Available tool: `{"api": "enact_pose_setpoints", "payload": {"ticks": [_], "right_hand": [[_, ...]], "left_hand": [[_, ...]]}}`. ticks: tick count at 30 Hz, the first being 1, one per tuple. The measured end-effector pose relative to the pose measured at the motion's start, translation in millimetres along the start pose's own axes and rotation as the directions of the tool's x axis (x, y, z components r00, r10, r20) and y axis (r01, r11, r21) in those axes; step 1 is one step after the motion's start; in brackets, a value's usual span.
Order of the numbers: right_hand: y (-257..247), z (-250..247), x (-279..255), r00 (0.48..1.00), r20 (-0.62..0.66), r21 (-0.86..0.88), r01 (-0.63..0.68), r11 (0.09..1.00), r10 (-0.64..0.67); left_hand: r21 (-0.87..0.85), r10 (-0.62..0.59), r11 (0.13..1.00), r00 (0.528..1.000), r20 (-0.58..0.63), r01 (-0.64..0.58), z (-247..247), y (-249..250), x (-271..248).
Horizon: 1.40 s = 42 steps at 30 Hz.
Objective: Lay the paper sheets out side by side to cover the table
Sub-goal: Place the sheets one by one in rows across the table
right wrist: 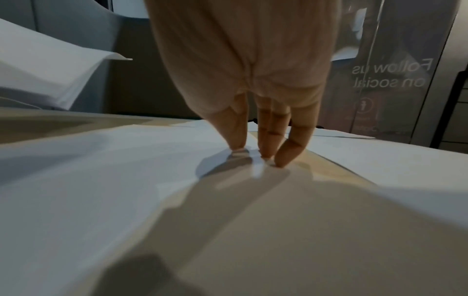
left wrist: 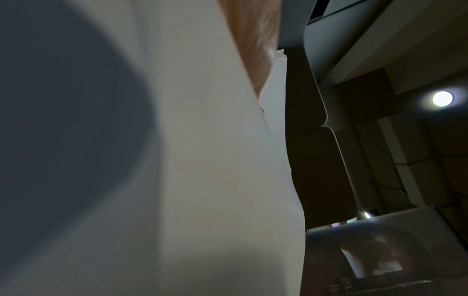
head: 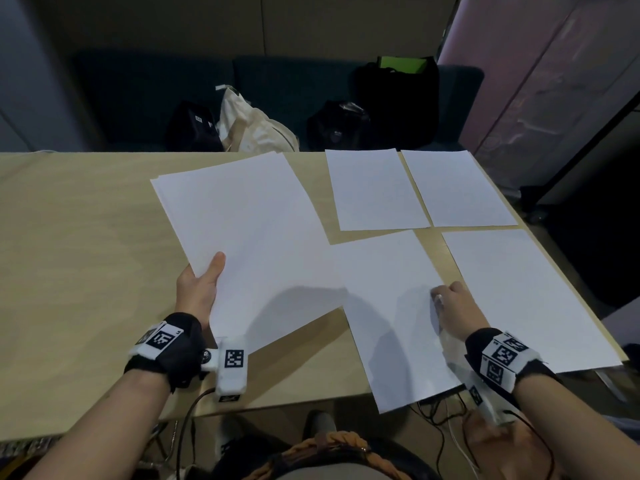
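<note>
My left hand (head: 204, 282) grips a stack of white paper sheets (head: 242, 230) by its near left corner, thumb on top, raised over the middle of the wooden table (head: 69, 254). In the left wrist view the stack (left wrist: 215, 160) fills most of the picture. My right hand (head: 450, 299) presses straight fingertips (right wrist: 263, 152) on the right edge of a single sheet (head: 391, 306) that lies skewed, its near corner over the table's front edge. Three more sheets lie flat: two at the back right (head: 374, 188) (head: 453, 187) and one at the front right (head: 526, 296).
The table's left half shows bare wood. Behind the far edge, on a dark bench, sit a beige tote bag (head: 249, 123) and black bags (head: 194, 126) (head: 394, 98). A glass panel (head: 554, 81) stands at the right. Cables (head: 440, 410) hang below the front edge.
</note>
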State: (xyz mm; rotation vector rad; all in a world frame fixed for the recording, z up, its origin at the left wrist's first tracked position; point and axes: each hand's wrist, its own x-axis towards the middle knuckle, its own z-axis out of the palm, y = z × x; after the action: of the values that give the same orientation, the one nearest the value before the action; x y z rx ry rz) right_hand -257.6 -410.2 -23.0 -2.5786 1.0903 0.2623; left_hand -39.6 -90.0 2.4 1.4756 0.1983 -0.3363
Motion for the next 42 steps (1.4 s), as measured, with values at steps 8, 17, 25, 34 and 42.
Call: {"api": "enact_pose_setpoints", "payload": {"ticks": [8,17,25,34,42], "right_hand": [[-24,4,-23,0.971,0.226,-0.171,-0.036,0.985,0.075],[-23,13,-17,0.982,0.141,-0.087,-0.112,0.99,0.124],[-17,16,-15,0.984,0.128,-0.049,-0.121,0.992,0.126],[-14,13,-11,0.978,0.14,-0.026,-0.152,0.988,0.154],[-14,12,-13,0.977,0.143,0.0,-0.161,0.987,0.159]], "left_hand": [[0.008,-0.044,0.999,0.998,0.045,0.044,12,-11,2],[0.034,-0.066,0.997,0.993,0.093,0.063,29,-15,-2],[0.065,-0.067,0.996,0.994,0.089,0.061,32,-17,0],[0.073,-0.052,0.996,0.997,0.065,0.048,30,-16,2],[0.072,-0.049,0.996,0.997,0.063,0.044,28,-15,1]]}}
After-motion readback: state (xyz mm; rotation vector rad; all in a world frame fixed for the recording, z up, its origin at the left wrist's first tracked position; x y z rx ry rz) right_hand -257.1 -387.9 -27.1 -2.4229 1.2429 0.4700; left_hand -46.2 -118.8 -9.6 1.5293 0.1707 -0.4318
